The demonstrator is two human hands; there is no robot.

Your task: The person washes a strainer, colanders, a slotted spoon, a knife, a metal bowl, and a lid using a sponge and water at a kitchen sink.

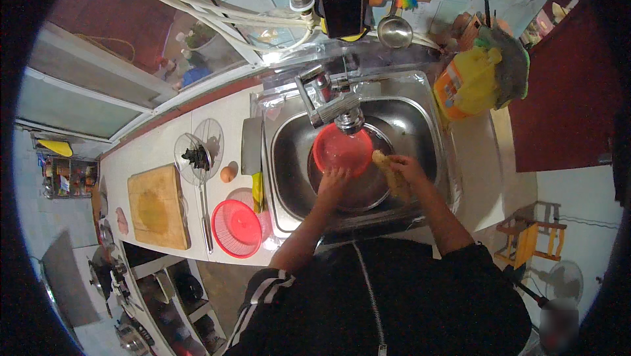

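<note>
In the stainless steel sink [424, 124], a red plastic bowl [340, 149] sits beneath the faucet [340, 104]. My left hand [335, 182] grips the bowl's near rim, fingers over the edge; its thumb is hidden. My right hand [410, 171], just right of the bowl, holds a long tan scrubber [393, 178] that looks like a loofah. The scrubber's upper end is close to the bowl's right rim. Under the bowl lies a wide round metal basin [362, 203], partly covered by the bowl and my hands.
Left of the sink are a cleaver [252, 151] with a yellow handle, a pink plastic colander [236, 228], an egg [227, 174], a wire skimmer [194, 159] holding dark food and a wooden cutting board [155, 208]. A yellow plastic bag [473, 80] stands at the right. A ladle [394, 30] hangs behind.
</note>
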